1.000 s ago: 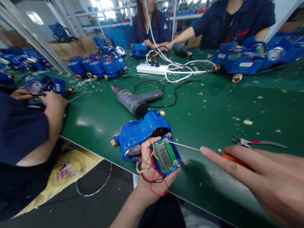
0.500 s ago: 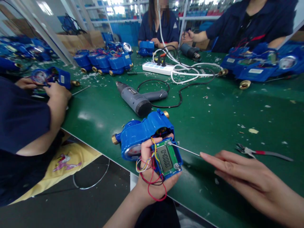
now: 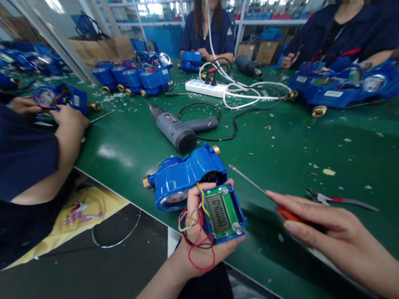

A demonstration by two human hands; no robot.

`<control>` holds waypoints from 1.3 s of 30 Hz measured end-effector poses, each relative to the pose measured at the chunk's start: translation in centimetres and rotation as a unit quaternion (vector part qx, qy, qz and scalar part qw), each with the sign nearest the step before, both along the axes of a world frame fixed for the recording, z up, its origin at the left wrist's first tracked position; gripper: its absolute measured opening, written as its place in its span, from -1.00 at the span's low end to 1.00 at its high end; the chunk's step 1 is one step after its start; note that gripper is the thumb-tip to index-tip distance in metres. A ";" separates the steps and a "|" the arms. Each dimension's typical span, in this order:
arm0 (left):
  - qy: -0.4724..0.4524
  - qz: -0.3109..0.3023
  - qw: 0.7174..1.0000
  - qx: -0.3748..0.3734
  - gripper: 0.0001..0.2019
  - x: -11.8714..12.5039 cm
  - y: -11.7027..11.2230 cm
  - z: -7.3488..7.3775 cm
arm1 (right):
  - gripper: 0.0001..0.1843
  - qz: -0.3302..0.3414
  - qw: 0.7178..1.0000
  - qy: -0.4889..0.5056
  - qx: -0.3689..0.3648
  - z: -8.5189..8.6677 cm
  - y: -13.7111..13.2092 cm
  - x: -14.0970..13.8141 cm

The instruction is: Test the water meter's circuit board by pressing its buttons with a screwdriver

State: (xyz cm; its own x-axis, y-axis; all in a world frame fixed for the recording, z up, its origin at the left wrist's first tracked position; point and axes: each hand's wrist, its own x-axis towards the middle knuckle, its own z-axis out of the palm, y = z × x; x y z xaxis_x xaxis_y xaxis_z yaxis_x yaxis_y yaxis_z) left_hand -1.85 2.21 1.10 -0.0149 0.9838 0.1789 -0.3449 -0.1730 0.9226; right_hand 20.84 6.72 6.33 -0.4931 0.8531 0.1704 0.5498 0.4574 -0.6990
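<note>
My left hand (image 3: 199, 245) is closed around a blue display housing with a green circuit board (image 3: 229, 207) and a small LCD (image 3: 218, 212) in it. Thin red, yellow, white and black wires (image 3: 201, 249) hang from the board over my fingers. Just behind stands a blue water meter (image 3: 187, 178) with brass ends, its compartment uncovered. My right hand (image 3: 324, 232) grips a screwdriver (image 3: 249, 180) by its red handle. The screwdriver's tip points left, apart from the board, above the green table.
A grey heat gun (image 3: 177, 131) lies behind the meter. Red-handled cutters (image 3: 343, 201) rest at the right. Further back are a white power strip (image 3: 205, 88) with looping cables and several blue meters (image 3: 131, 79). A co-worker's hands (image 3: 67, 114) hold a meter at the left.
The screwdriver tip has lifted off the board's upper corner and moved up, away from it. My left hand has tilted the housing and shifted it slightly right and down.
</note>
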 end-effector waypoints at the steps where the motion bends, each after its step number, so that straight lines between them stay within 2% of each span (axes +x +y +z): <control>1: -0.013 -0.008 1.000 -0.005 -0.26 0.0 0.0 0.0 | -0.60 -0.024 1.000 0.016 0.002 0.2 0.0 -0.1; 4: -0.024 -0.024 0.999 -0.014 -0.27 -0.2 0.1 0.1 | -0.55 -0.085 0.995 0.044 0.018 1.1 0.2 -1.1; 5: -0.018 -0.028 0.999 -0.014 -0.27 -0.2 0.1 0.1 | -0.60 -0.087 0.995 0.038 0.031 1.3 0.3 -1.8; 8: 0.012 -0.031 0.999 -0.004 -0.28 -0.3 0.1 -0.1 | -0.86 -0.041 0.997 -0.005 0.062 2.0 0.8 -4.1; 10: 0.038 -0.023 0.999 0.004 -0.27 -0.3 0.1 -0.2 | -0.93 -0.001 0.997 -0.036 0.070 2.3 1.1 -5.6; 13: 0.072 -0.004 0.997 0.014 -0.26 -0.5 0.0 -0.4 | -0.83 0.031 0.993 -0.078 0.081 2.4 1.8 -7.0; 16: 0.097 0.001 0.995 0.021 -0.28 -0.5 0.0 -0.4 | -0.86 0.050 0.984 -0.124 0.115 2.6 2.3 -7.4; 19: 0.106 0.011 0.994 0.023 -0.30 -0.5 0.0 -0.1 | -0.90 0.085 0.970 -0.155 0.169 2.8 2.5 -7.3; 23: 0.128 0.016 0.992 0.012 -0.27 -0.4 0.0 -0.1 | -0.81 0.125 0.941 -0.175 0.262 3.0 2.3 -7.2; 30: 0.080 0.012 0.997 0.019 -0.15 -0.2 -0.1 -1.5 | -0.75 0.159 0.898 -0.198 0.360 3.1 1.5 -7.8; 34: 0.114 0.029 0.993 0.028 -0.15 -0.2 0.1 -1.4 | -0.78 0.156 0.903 -0.197 0.349 3.0 1.8 -8.0; 39: 0.145 0.002 0.989 0.037 -0.26 -0.7 0.1 -0.7 | -0.87 0.145 0.944 -0.169 0.245 2.6 3.0 -8.0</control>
